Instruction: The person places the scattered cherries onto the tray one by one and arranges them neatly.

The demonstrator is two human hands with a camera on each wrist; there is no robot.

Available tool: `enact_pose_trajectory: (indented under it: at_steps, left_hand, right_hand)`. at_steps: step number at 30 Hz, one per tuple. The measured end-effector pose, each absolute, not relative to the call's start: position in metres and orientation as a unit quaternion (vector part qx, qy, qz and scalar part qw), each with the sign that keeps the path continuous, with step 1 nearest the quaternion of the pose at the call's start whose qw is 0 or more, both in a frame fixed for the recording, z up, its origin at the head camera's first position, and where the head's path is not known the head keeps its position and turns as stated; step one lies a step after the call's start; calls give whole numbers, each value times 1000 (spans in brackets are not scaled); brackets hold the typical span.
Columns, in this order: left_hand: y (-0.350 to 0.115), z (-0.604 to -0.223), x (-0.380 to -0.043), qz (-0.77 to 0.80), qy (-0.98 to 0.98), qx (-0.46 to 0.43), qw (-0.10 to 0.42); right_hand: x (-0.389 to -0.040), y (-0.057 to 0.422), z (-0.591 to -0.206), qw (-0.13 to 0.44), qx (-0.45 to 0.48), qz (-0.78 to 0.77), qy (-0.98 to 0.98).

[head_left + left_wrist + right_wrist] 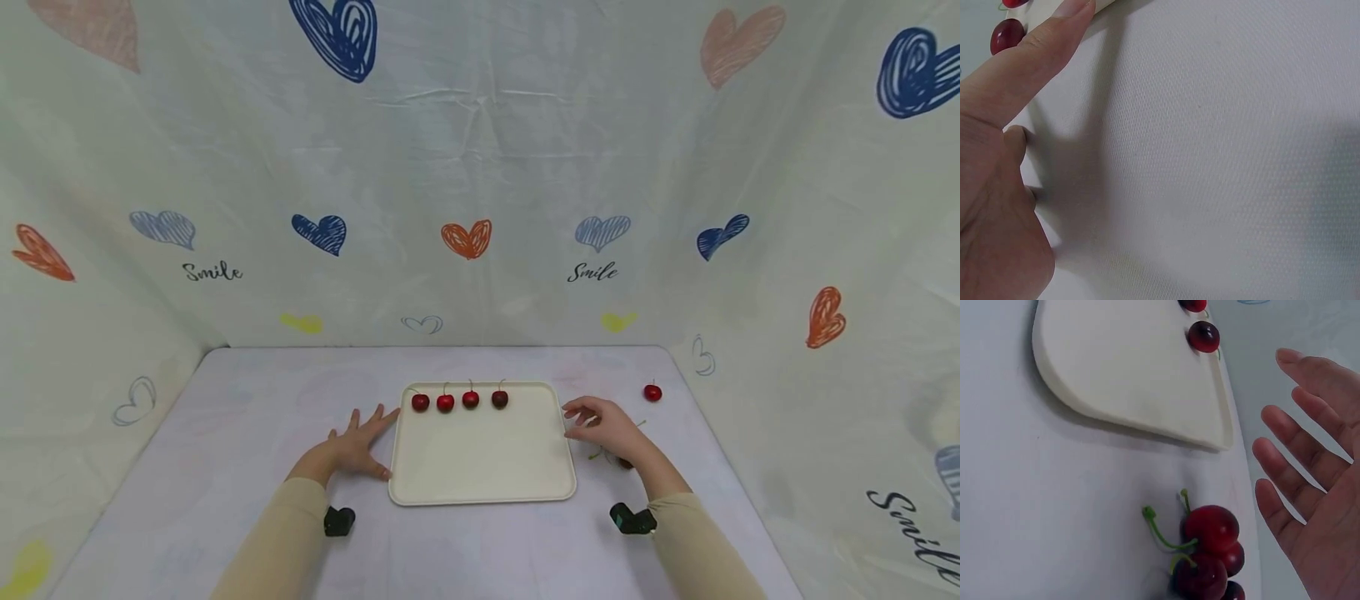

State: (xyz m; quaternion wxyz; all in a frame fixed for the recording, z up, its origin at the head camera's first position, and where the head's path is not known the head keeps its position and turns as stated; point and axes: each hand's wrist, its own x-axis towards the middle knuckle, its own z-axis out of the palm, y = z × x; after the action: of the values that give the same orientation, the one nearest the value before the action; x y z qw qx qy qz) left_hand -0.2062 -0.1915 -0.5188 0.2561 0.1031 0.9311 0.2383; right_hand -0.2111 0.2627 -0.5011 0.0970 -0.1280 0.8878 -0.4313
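Observation:
A cream rectangular tray (480, 454) lies on the white table, with several dark red cherries (470, 400) in a row along its far edge, stems pointing away. My left hand (358, 443) is spread at the tray's left side, index fingertip and thumb tip right at the rim. In the left wrist view the thumb (1035, 59) reaches toward the tray edge. My right hand (606, 427) hovers by the tray's right edge, fingers loosely bent and holding nothing. Below it, a cluster of cherries with green stems (1210, 528) sits beside the tray, mostly hidden by that hand in the head view.
One single cherry (652, 392) lies apart at the far right of the table (262, 400). A pale cloth backdrop (480, 167) with printed hearts encloses the back and sides. Black wrist devices (633, 520) hang by both sleeves.

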Motion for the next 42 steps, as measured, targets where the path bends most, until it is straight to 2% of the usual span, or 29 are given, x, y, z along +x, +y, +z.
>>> enact_pose_trajectory:
  at_steps: [10,20,30,42]
  left_hand:
    - [-191,-514,-204,241,931,104,255]
    - [-189,-512,-203,227,936,102,250]
    - [-188,-509,-205,234,932,98,259]
    - [-190,-513,-205,233,933,95,257]
  right_hand:
    - [-180,293,-505,91,-70,-437,892]
    - [-159,321,-505,55,-14,-396,916]
    - [-149,340,-508,58,19,-396,916]
    - [-152,345,-530,83,71,-423,900]
